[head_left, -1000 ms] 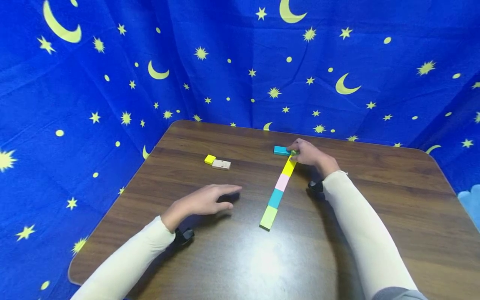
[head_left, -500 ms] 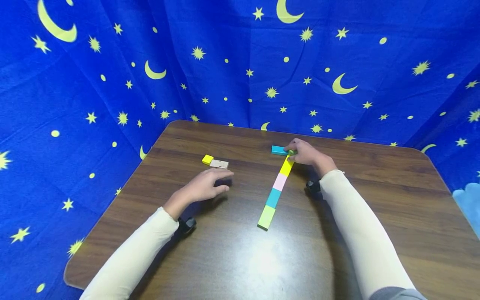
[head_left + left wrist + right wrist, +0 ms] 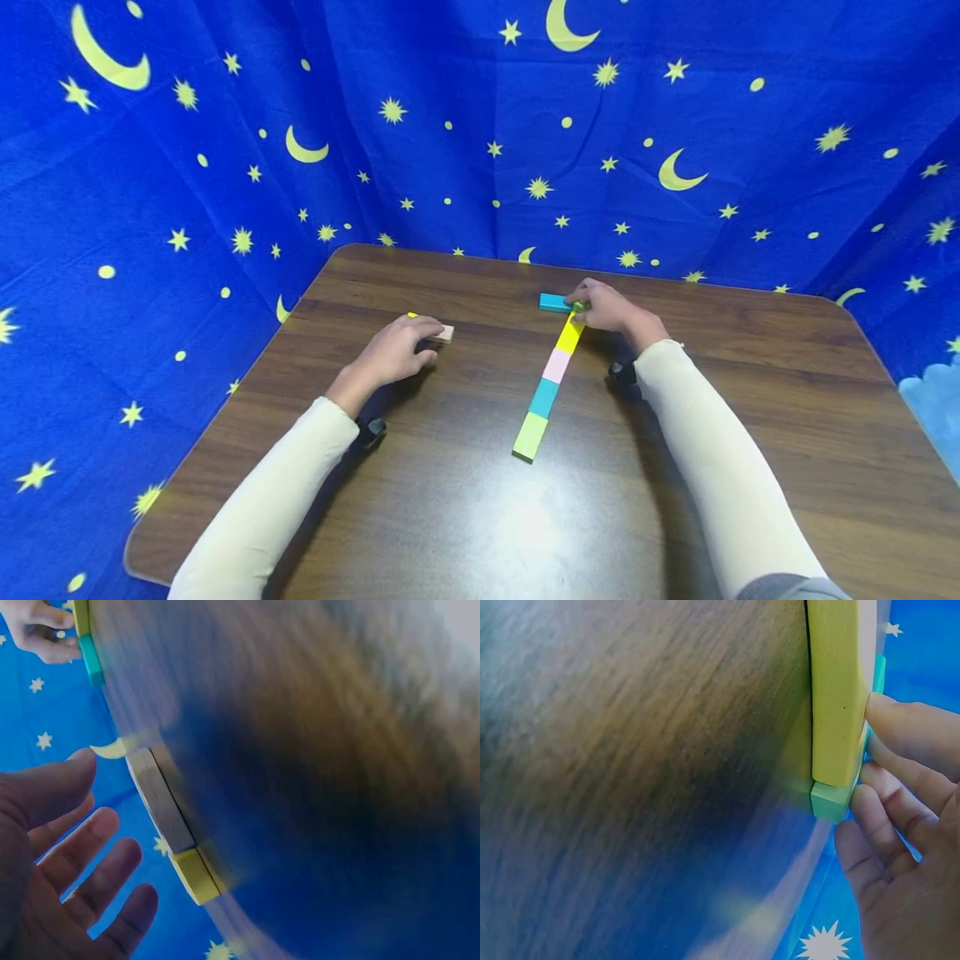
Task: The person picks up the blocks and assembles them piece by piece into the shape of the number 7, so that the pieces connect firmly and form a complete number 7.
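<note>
In the head view my right hand (image 3: 611,308) pinches a small green block (image 3: 580,307) at the far end of a row of blocks. The row runs toward me: a yellow block (image 3: 570,335), a pink block (image 3: 556,367), a teal block (image 3: 543,398) and a light green block (image 3: 530,437). Another teal block (image 3: 553,302) lies crosswise beside the green one. My left hand (image 3: 393,352), fingers spread and relaxed, hovers over a pale wooden block (image 3: 161,799) and a yellow block (image 3: 195,876), which touch end to end. From the head view it partly hides both.
All the blocks lie on a brown wooden table (image 3: 720,400) with rounded corners. A blue curtain (image 3: 450,100) with moons and stars hangs behind the table and along its left side. Bare tabletop lies between the block row and the left pair.
My left hand has moved away and to the left, from the mid-table to above the wooden and yellow blocks. My right hand stays at the green block.
</note>
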Demonstrator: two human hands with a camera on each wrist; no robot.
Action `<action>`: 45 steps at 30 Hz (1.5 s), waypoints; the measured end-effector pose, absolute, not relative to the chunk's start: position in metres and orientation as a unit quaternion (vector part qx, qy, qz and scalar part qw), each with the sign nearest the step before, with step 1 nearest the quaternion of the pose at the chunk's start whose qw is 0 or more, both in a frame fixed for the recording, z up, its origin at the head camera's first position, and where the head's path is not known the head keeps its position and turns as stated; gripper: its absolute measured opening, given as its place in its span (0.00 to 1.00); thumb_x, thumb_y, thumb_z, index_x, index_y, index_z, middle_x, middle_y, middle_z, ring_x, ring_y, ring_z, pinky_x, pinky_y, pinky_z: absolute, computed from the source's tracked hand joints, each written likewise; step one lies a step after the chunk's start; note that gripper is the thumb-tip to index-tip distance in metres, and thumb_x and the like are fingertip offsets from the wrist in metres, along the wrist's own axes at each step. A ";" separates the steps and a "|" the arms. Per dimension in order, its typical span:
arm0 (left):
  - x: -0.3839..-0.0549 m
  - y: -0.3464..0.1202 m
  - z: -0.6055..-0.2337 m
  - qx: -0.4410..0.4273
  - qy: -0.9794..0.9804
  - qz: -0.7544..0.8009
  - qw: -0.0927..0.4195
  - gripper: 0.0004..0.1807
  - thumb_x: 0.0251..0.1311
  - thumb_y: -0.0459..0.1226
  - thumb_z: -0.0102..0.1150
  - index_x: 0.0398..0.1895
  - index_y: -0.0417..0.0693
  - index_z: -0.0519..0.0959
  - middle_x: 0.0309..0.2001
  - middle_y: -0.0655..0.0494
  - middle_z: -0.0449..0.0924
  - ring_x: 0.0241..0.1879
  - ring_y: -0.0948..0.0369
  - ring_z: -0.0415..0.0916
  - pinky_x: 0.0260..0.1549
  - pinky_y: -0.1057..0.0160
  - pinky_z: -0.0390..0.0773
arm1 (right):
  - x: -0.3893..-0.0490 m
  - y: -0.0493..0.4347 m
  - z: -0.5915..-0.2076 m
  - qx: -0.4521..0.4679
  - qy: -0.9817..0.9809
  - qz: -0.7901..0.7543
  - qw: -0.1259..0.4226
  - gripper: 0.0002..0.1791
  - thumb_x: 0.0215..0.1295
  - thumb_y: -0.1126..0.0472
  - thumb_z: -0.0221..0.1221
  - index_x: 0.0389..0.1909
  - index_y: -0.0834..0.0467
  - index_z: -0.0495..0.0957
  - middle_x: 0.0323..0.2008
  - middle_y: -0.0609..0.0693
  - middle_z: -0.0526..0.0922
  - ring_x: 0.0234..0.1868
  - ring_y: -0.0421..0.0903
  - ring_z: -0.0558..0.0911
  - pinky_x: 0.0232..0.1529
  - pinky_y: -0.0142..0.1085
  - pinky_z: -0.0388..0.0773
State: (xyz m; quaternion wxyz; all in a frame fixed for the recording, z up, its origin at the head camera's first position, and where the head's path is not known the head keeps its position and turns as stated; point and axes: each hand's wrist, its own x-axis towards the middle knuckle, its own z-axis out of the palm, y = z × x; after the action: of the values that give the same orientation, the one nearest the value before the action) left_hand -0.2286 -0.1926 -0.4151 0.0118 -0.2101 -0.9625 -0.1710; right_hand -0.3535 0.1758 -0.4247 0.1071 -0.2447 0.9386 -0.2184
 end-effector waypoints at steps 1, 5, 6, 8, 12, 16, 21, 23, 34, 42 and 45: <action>-0.230 -0.193 -0.415 -0.202 -0.965 -0.167 0.007 0.26 0.63 0.37 0.63 0.65 0.42 0.75 0.67 0.44 0.74 0.68 0.43 0.69 0.69 0.44 0.66 | -0.353 0.176 -0.424 -0.244 0.939 -0.217 0.108 0.24 0.63 0.66 0.61 0.61 0.64 0.77 0.56 0.62 0.74 0.57 0.59 0.73 0.63 0.56 0.71; -0.237 -0.193 -0.417 -0.188 -0.972 -0.143 -0.004 0.26 0.64 0.38 0.62 0.65 0.44 0.75 0.69 0.45 0.72 0.69 0.44 0.68 0.69 0.43 0.66 | -0.353 0.177 -0.424 -0.238 0.940 -0.219 0.110 0.24 0.63 0.67 0.61 0.61 0.63 0.77 0.58 0.62 0.74 0.58 0.60 0.73 0.64 0.56 0.70; -0.239 -0.193 -0.418 -0.188 -0.973 -0.133 -0.004 0.25 0.64 0.39 0.62 0.64 0.44 0.76 0.68 0.46 0.73 0.68 0.45 0.69 0.67 0.43 0.68 | -0.352 0.177 -0.425 -0.238 0.940 -0.219 0.110 0.24 0.63 0.67 0.61 0.61 0.63 0.77 0.58 0.63 0.74 0.59 0.60 0.73 0.65 0.57 0.70; -0.241 -0.192 -0.420 -0.192 -0.975 -0.111 -0.007 0.23 0.64 0.39 0.62 0.62 0.45 0.78 0.66 0.47 0.75 0.66 0.46 0.71 0.65 0.44 0.70 | -0.352 0.177 -0.425 -0.233 0.940 -0.221 0.114 0.24 0.63 0.67 0.61 0.61 0.63 0.77 0.58 0.62 0.73 0.59 0.60 0.73 0.65 0.57 0.69; -0.245 -0.191 -0.423 -0.195 -0.977 -0.091 -0.008 0.17 0.62 0.37 0.64 0.55 0.45 0.82 0.60 0.50 0.79 0.61 0.48 0.75 0.61 0.46 0.74 | -0.351 0.176 -0.426 -0.232 0.939 -0.222 0.121 0.24 0.64 0.66 0.61 0.62 0.62 0.77 0.59 0.62 0.73 0.59 0.60 0.73 0.65 0.57 0.70; -0.250 -0.190 -0.424 -0.195 -0.976 -0.098 0.009 0.12 0.60 0.34 0.64 0.47 0.46 0.85 0.55 0.51 0.81 0.58 0.49 0.77 0.59 0.49 0.76 | -0.351 0.176 -0.425 -0.228 0.940 -0.226 0.119 0.23 0.64 0.66 0.60 0.62 0.62 0.77 0.59 0.61 0.73 0.58 0.59 0.73 0.64 0.56 0.70; -0.255 -0.188 -0.424 -0.202 -0.975 -0.087 0.034 0.08 0.59 0.32 0.64 0.41 0.46 0.86 0.52 0.52 0.83 0.53 0.49 0.79 0.56 0.51 0.78 | -0.351 0.176 -0.423 -0.231 0.938 -0.231 0.112 0.23 0.64 0.67 0.60 0.61 0.63 0.77 0.59 0.62 0.73 0.58 0.60 0.73 0.65 0.57 0.70; -0.257 -0.187 -0.425 -0.202 -0.975 -0.083 0.041 0.08 0.58 0.31 0.65 0.40 0.46 0.86 0.52 0.52 0.84 0.52 0.50 0.80 0.55 0.51 0.79 | -0.352 0.175 -0.424 -0.234 0.937 -0.234 0.112 0.23 0.64 0.67 0.60 0.61 0.63 0.77 0.59 0.62 0.73 0.59 0.60 0.73 0.65 0.57 0.70; -0.265 -0.183 -0.427 -0.153 -0.981 -0.114 0.021 0.08 0.58 0.32 0.65 0.39 0.49 0.84 0.47 0.55 0.85 0.50 0.51 0.79 0.50 0.50 0.81 | -0.353 0.177 -0.426 -0.235 0.938 -0.231 0.110 0.23 0.64 0.66 0.60 0.61 0.63 0.77 0.58 0.62 0.73 0.59 0.60 0.73 0.65 0.57 0.69; -0.272 -0.177 -0.430 -0.149 -0.978 -0.144 -0.001 0.13 0.60 0.34 0.66 0.49 0.50 0.84 0.50 0.53 0.85 0.51 0.52 0.78 0.54 0.51 0.78 | -0.353 0.176 -0.426 -0.237 0.938 -0.228 0.114 0.23 0.64 0.65 0.60 0.61 0.62 0.77 0.58 0.61 0.73 0.58 0.59 0.73 0.65 0.56 0.69; -0.278 -0.170 -0.430 -0.159 -0.974 -0.163 0.001 0.13 0.59 0.34 0.66 0.48 0.49 0.84 0.49 0.52 0.86 0.50 0.52 0.79 0.55 0.51 0.77 | -0.353 0.177 -0.425 -0.235 0.938 -0.227 0.114 0.23 0.64 0.66 0.60 0.61 0.63 0.77 0.58 0.61 0.73 0.58 0.59 0.73 0.65 0.56 0.70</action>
State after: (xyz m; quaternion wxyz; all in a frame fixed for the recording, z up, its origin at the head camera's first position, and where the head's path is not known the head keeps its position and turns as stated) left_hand -0.2783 -0.1698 -0.4302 0.0014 -0.1589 -0.9738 -0.1628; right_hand -0.3532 0.1767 -0.4250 0.1138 -0.2350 0.9383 -0.2266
